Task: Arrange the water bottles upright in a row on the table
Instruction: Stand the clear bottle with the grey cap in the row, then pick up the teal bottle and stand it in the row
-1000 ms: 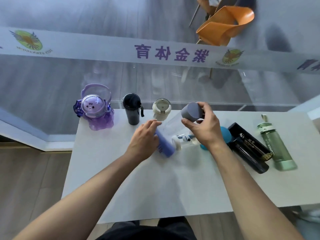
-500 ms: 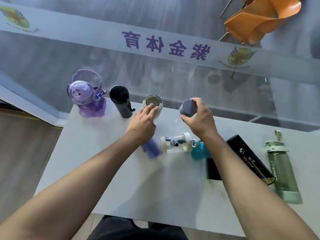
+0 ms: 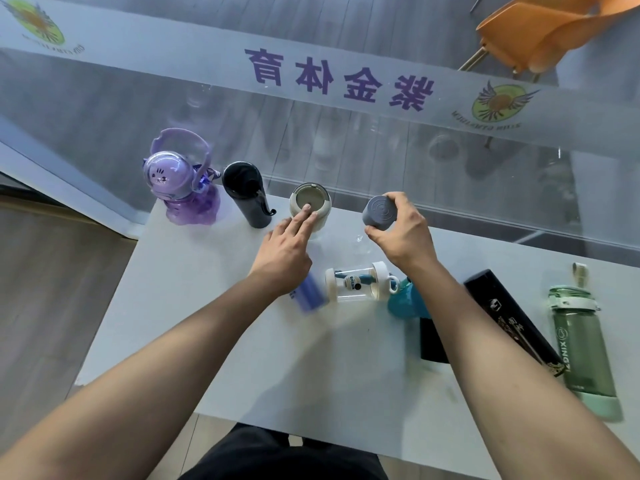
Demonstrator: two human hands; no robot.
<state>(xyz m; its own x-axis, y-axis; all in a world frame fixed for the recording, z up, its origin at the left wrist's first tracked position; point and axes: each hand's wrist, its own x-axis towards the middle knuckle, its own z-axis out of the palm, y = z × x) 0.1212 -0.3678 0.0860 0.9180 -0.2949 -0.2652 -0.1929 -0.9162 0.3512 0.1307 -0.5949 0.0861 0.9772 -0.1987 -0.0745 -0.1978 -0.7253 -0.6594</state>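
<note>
At the table's (image 3: pixel 242 358) far edge, the right hand (image 3: pixel 403 233) has brought the grey-capped clear bottle (image 3: pixel 380 212) upright, gripping its cap; the left hand (image 3: pixel 285 252), fingers extended, now touches the cream bottle (image 3: pixel 309 206).

Bright daylight lit my white tabletop (image 3: pixel 242 358), and my arms cast soft shadows. The small blue bottle (image 3: pixel 311 295) looked smeared. The clear glass wall (image 3: pixel 104 109) shone, and edges curved.
</note>
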